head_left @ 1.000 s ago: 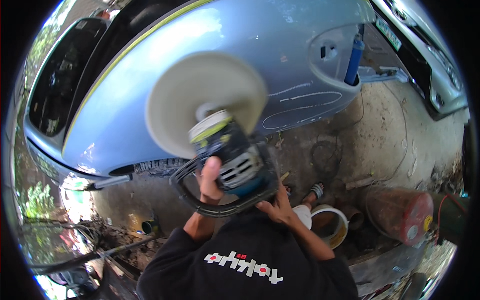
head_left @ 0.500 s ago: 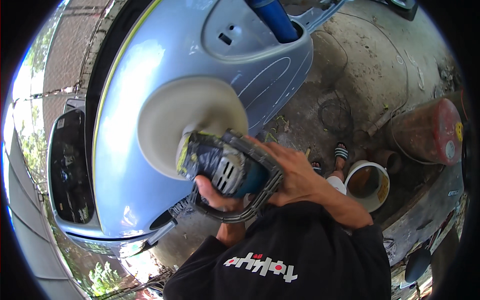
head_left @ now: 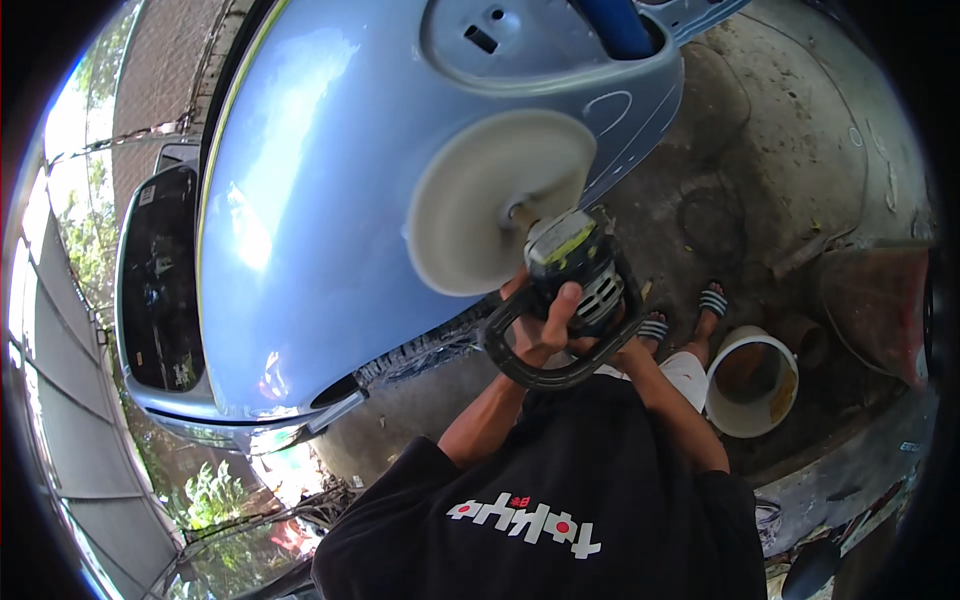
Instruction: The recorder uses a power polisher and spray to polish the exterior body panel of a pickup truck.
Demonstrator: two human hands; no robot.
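A power polisher (head_left: 575, 265) with a black loop handle and taped body is held in both my hands. Its broad pale buffing pad (head_left: 470, 215), blurred as if spinning, is tilted against the curved light-blue car body panel (head_left: 320, 230). My left hand (head_left: 545, 325) is closed around the polisher inside the loop handle, thumb up along its body. Behind the tool, my right hand (head_left: 625, 352) is closed at its rear; most of its fingers are hidden. White marks are drawn on the panel beyond the pad.
A tyre (head_left: 420, 358) shows beneath the panel edge. My sandalled feet stand on the concrete, beside a whitish bucket (head_left: 787, 365) with brown contents. A rusty red drum (head_left: 875, 305) lies to the right, and a cable coil (head_left: 712, 215) rests on the floor.
The polisher and pad have moved right and farther away across the panel, and the tool has turned. My right hand is now mostly hidden behind it. The view has shifted too.
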